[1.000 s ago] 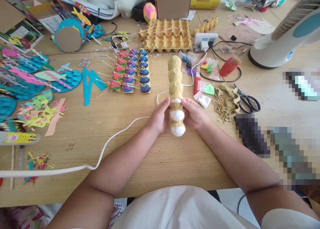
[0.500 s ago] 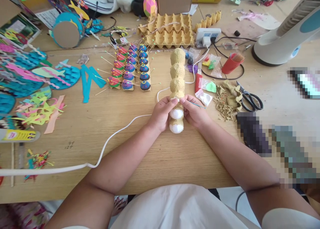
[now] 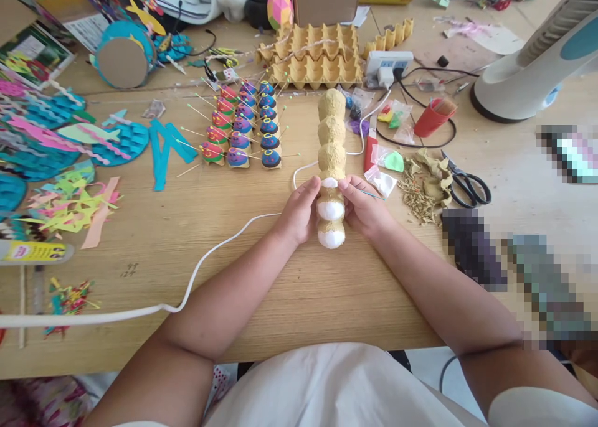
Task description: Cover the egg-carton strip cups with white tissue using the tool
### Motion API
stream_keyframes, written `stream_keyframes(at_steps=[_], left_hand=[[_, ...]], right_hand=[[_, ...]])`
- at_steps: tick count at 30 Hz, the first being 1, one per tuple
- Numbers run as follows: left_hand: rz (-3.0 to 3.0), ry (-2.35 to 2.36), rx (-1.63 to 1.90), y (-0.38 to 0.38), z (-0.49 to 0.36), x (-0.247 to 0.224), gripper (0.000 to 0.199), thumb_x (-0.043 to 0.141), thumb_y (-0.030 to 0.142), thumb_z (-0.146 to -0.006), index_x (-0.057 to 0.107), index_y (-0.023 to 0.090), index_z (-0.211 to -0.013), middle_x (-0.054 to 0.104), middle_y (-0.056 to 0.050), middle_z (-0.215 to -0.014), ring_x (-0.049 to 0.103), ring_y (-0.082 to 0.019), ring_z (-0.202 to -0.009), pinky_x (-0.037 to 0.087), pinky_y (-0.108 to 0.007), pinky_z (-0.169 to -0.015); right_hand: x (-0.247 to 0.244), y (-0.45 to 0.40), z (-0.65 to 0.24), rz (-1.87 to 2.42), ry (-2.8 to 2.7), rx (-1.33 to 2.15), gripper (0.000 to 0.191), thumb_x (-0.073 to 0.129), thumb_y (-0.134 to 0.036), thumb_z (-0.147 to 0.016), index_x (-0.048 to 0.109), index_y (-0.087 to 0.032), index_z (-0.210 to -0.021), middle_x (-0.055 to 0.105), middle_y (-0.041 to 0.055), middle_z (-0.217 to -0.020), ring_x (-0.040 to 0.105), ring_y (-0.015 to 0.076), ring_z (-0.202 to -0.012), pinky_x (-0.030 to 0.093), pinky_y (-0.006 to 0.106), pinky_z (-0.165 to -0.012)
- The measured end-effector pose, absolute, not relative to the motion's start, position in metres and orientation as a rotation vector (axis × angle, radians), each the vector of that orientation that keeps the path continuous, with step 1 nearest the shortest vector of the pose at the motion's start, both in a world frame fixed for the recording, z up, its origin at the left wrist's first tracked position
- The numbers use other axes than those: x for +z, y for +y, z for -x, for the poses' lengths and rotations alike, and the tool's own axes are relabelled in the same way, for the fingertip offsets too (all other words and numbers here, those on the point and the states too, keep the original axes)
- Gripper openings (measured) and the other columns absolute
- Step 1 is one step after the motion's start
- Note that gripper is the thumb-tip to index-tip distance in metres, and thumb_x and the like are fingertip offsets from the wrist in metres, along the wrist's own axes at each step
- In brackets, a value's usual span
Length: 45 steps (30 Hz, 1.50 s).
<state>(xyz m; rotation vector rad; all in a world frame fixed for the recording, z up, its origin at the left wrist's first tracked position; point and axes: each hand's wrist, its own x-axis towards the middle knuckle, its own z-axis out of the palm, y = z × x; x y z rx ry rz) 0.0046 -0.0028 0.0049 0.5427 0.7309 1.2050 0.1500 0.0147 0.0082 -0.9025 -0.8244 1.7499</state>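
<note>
Left grip [image 3: 299,212] and right grip [image 3: 364,208] pinch bumpy carton strip [image 3: 332,131] from both sides, probably steadying it, white patches [image 3: 331,210] facing up; underside fingers hard to see. Scissors [image 3: 469,184] right of right grip, seemingly within reach.

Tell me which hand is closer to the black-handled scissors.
The right hand. It holds the bumpy strip on its right side, with the scissors farther right. The left hand grips the strip's left side, farther away.
</note>
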Motion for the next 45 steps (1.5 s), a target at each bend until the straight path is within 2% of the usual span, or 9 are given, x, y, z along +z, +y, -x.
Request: stream_keyframes(at_steps=[4, 10, 13, 20, 25, 29, 34, 41, 45], left_hand=[[-0.574, 0.729, 1.232, -0.0025, -0.0035, 0.0048, 0.049, 0.103, 0.061, -0.077, 0.077, 0.022, -0.089, 0.077, 0.000, -0.080, 0.073, -0.017, -0.073, 0.059, -0.032, -0.071], [-0.620, 0.789, 1.244, -0.0035, -0.0048, 0.0069, 0.044, 0.098, 0.060, -0.080, 0.077, 0.023, -0.089, 0.078, -0.001, -0.081, 0.076, -0.019, -0.078, 0.059, -0.033, -0.074], [-0.602, 0.782, 1.284, -0.0045, -0.0061, 0.0064, 0.049, 0.105, 0.056, -0.073, 0.074, 0.021, -0.087, 0.080, 0.001, -0.084, 0.072, -0.014, -0.075, 0.057, -0.029, -0.072], [-0.622, 0.770, 1.274, -0.0050, -0.0057, 0.0080, 0.060, 0.109, 0.061, -0.066, 0.068, 0.020, -0.083, 0.077, 0.003, -0.078, 0.071, -0.013, -0.070, 0.056, -0.028, -0.067], [-0.628, 0.735, 1.253, -0.0043, -0.0045, 0.0077, 0.060, 0.108, 0.064, -0.068, 0.068, 0.021, -0.084, 0.076, 0.002, -0.080, 0.071, -0.014, -0.072, 0.056, -0.030, -0.070], [-0.633, 0.690, 1.214, -0.0040, -0.0046, 0.0071, 0.066, 0.099, 0.078, -0.073, 0.072, 0.022, -0.091, 0.078, -0.001, -0.083, 0.075, -0.019, -0.078, 0.059, -0.034, -0.074], [-0.634, 0.759, 1.275, -0.0042, -0.0053, 0.0067, 0.061, 0.111, 0.060, -0.064, 0.073, 0.020, -0.089, 0.079, 0.002, -0.084, 0.071, -0.013, -0.074, 0.057, -0.028, -0.073], [-0.627, 0.810, 1.385, -0.0068, -0.0091, 0.0050, 0.057, 0.109, 0.059, -0.067, 0.069, 0.020, -0.080, 0.076, 0.004, -0.077, 0.067, -0.010, -0.068, 0.053, -0.026, -0.067], [-0.624, 0.781, 1.345, -0.0071, -0.0079, 0.0055, 0.053, 0.107, 0.059, -0.072, 0.074, 0.020, -0.085, 0.080, 0.001, -0.084, 0.071, -0.012, -0.074, 0.057, -0.028, -0.072]], right_hand=[[0.0084, 0.0152, -0.1512, 0.897, -0.841, 1.783, 0.066, 0.110, -0.066, -0.059, 0.061, -0.025, -0.075, 0.052, -0.0086, -0.063, 0.041, 0.0090, -0.058, 0.029, 0.027, -0.055], [0.0100, 0.0131, -0.1509, 0.878, -0.880, 1.778, 0.066, 0.109, -0.068, -0.061, 0.062, -0.024, -0.077, 0.054, -0.0075, -0.067, 0.041, 0.0091, -0.059, 0.028, 0.028, -0.054], [0.0134, 0.0111, -0.1482, 0.928, -0.864, 1.746, 0.066, 0.111, -0.063, -0.058, 0.063, -0.024, -0.079, 0.060, -0.0066, -0.070, 0.046, 0.0092, -0.062, 0.032, 0.027, -0.057], [0.0171, 0.0098, -0.1423, 0.923, -0.838, 1.719, 0.069, 0.110, -0.066, -0.057, 0.057, -0.024, -0.071, 0.051, -0.0096, -0.062, 0.039, 0.0074, -0.057, 0.034, 0.027, -0.056], [0.0152, 0.0108, -0.1441, 0.939, -0.838, 1.721, 0.070, 0.110, -0.067, -0.056, 0.057, -0.024, -0.072, 0.050, -0.0096, -0.063, 0.039, 0.0072, -0.057, 0.029, 0.027, -0.054], [0.0132, 0.0119, -0.1468, 0.931, -0.864, 1.737, 0.070, 0.109, -0.070, -0.058, 0.057, -0.025, -0.074, 0.053, -0.0080, -0.066, 0.043, 0.0087, -0.059, 0.030, 0.028, -0.055], [0.0127, 0.0118, -0.1472, 0.923, -0.887, 1.720, 0.073, 0.108, -0.073, -0.057, 0.056, -0.025, -0.074, 0.051, -0.0089, -0.065, 0.041, 0.0083, -0.058, 0.028, 0.028, -0.056], [0.0143, 0.0101, -0.1431, 0.947, -0.893, 1.700, 0.071, 0.111, -0.066, -0.056, 0.057, -0.025, -0.077, 0.057, -0.0085, -0.069, 0.046, 0.0090, -0.063, 0.034, 0.027, -0.060], [0.0134, 0.0104, -0.1441, 0.921, -0.889, 1.721, 0.070, 0.109, -0.066, -0.060, 0.054, -0.025, -0.075, 0.052, -0.0093, -0.066, 0.041, 0.0084, -0.059, 0.029, 0.028, -0.057]])
